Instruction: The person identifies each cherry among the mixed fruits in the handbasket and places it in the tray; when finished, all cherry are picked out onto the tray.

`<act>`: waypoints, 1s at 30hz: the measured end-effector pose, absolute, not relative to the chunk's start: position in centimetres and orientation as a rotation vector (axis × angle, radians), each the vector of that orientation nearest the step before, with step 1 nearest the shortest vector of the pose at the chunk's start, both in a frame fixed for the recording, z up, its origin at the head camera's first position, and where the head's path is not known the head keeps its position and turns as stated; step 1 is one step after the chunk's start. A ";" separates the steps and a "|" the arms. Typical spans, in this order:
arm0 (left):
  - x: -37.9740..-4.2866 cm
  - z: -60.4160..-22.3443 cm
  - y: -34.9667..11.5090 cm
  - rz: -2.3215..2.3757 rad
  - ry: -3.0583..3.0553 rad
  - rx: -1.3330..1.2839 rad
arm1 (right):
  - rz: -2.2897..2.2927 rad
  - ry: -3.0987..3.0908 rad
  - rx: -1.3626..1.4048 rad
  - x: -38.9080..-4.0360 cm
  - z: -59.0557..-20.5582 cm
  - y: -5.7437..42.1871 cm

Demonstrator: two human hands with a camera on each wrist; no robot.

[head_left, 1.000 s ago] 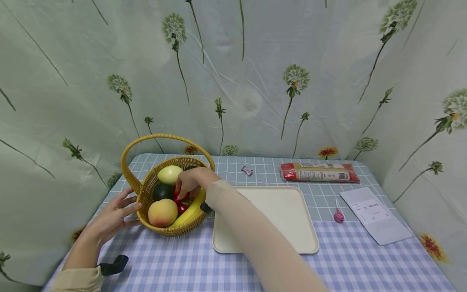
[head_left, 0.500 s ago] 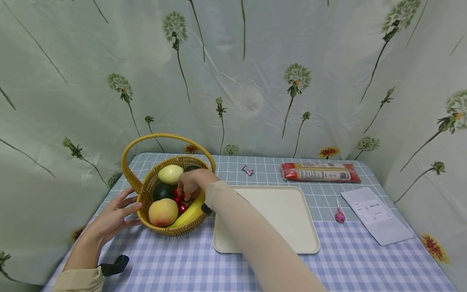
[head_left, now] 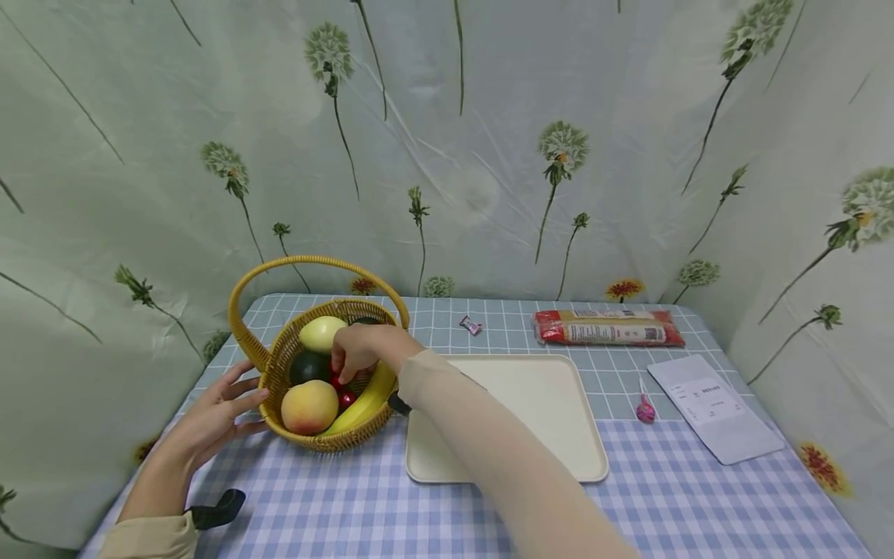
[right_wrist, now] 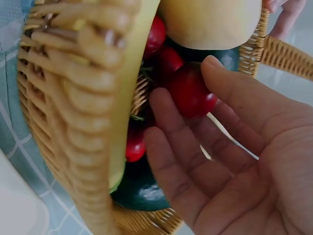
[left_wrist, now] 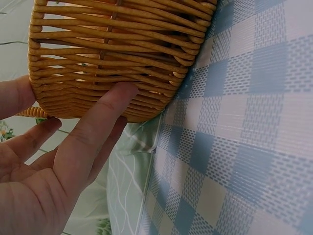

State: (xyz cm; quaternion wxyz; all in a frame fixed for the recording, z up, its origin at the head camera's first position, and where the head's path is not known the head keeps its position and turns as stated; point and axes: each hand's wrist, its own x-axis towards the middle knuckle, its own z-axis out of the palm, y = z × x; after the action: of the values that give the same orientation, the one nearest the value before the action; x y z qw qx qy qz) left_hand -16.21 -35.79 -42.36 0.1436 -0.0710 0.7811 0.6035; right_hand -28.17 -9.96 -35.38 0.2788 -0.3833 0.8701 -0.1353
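A yellow wicker basket (head_left: 335, 443) with a tall handle holds a peach (head_left: 310, 407), a banana (head_left: 363, 407), a pale yellow-green fruit (head_left: 322, 334), dark green fruits (head_left: 310, 368) and several small red ones. My right hand (head_left: 365, 349) reaches into it from the right. In the right wrist view its thumb and fingers curl about a round red fruit (right_wrist: 188, 93), while another red fruit (right_wrist: 135, 145) lies near the fingertips. My left hand (head_left: 220, 415) rests against the basket's left side, its fingers fairly straight. One fingertip presses the woven wall (left_wrist: 117, 54) in the left wrist view.
Right of the basket a cream tray (head_left: 590, 458) lies partly under my right forearm. Farther back are a wrapped candy (head_left: 471, 324) and a red-and-tan packet (head_left: 609, 328). A pink lollipop (head_left: 646, 409) and a grey-white labelled pouch (head_left: 715, 409) lie at the right.
Within the basket my right hand has shifted slightly left since half a second ago and covers more of the red fruits. My left hand stays against the basket.
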 end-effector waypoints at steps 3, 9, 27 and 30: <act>-16.2 -42.5 -35.9 1.739 2.254 -0.206 | -0.310 2.380 -1.145 -27.8 -35.3 -9.9; -16.1 -42.8 -35.9 1.739 2.256 -0.211 | -0.333 2.360 -1.296 -27.0 -35.0 -8.9; -16.1 -42.5 -35.8 1.750 2.249 -0.219 | -0.568 2.328 -1.468 -23.6 -33.1 -0.2; -16.1 -42.5 -35.8 1.753 2.250 -0.223 | -0.593 2.341 -1.461 -23.6 -33.1 1.3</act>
State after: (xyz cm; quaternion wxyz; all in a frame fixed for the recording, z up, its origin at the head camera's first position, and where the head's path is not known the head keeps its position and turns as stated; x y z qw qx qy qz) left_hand -16.14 -35.82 -42.48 0.1399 -0.0771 0.7786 0.6068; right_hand -23.56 1.26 -33.07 0.1588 -0.5109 0.8190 -0.2076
